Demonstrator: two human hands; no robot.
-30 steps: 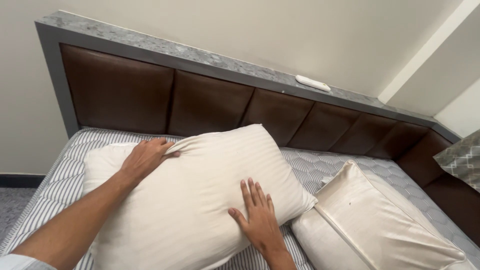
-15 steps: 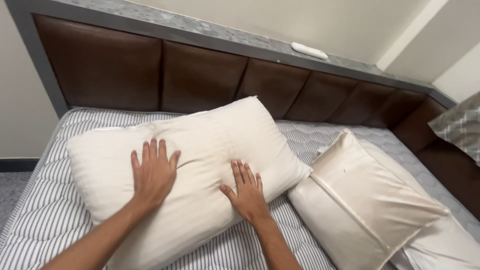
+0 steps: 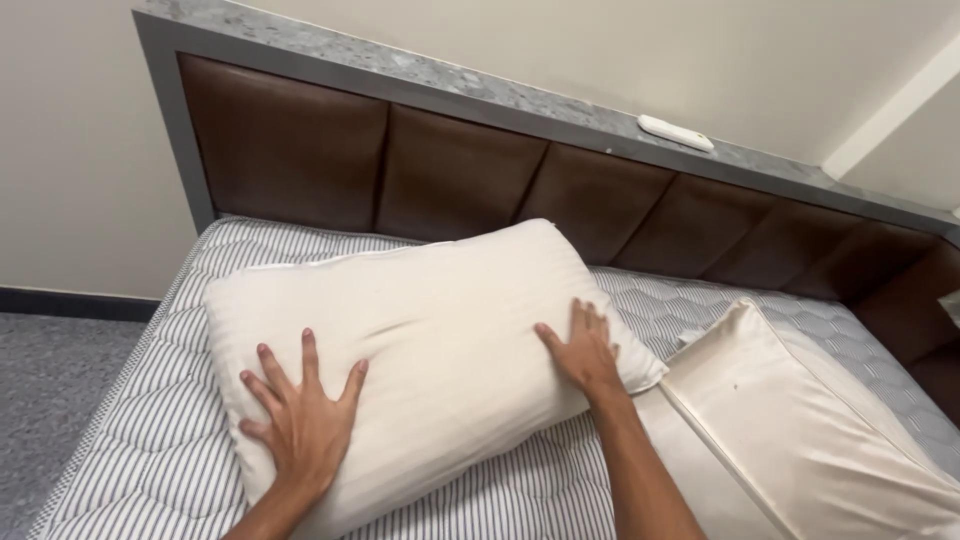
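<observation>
We are pressing on a plump cream pillow [image 3: 440,340] with faint woven stripes, which is lying flat and slightly askew on the bare striped mattress [image 3: 140,440], its long side running roughly along the brown padded headboard [image 3: 450,180] and its far corner nearly reaching it. Our left hand [image 3: 300,425] is lying spread near its lower left corner, and our right hand [image 3: 583,350] is resting flat near its right end, where the fabric is creasing a little under our fingers
</observation>
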